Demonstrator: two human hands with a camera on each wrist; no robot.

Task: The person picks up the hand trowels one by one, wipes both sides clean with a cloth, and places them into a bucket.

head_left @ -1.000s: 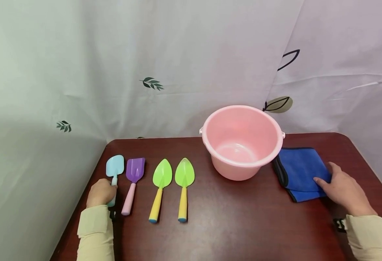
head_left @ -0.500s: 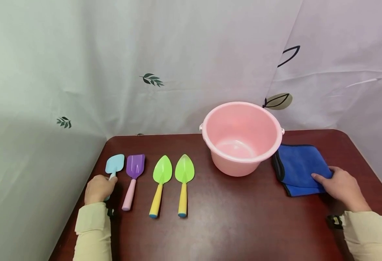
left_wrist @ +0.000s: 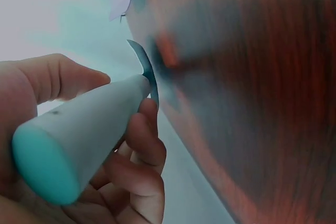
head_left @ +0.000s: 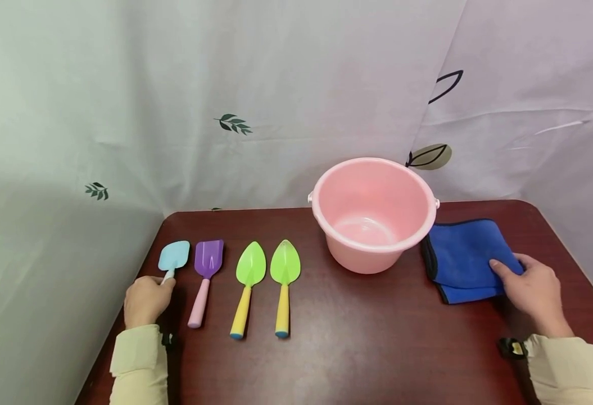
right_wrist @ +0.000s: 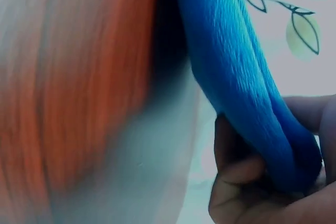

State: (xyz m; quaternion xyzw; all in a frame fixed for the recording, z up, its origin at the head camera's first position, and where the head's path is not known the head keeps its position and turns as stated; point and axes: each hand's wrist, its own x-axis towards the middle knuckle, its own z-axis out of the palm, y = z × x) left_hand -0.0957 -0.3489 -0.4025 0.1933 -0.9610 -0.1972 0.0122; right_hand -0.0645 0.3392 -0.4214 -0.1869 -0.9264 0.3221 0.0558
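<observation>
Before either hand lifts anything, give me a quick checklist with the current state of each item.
1. Left hand grips the light blue shovel by its handle: ok, the left wrist view shows fingers curled round it.
2. Right hand pinches the blue cloth at its edge: ok.
3. Pink bucket upright: ok.
4. Bucket holds nothing: ok.
5. Purple shovel lies apart from the left hand: ok.
6. Cloth touches the bucket: cannot tell.

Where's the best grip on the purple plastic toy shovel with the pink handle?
Grip the purple plastic toy shovel by its pink handle, from above: it lies flat, handle toward the person, with open table either side for the fingers.
</observation>
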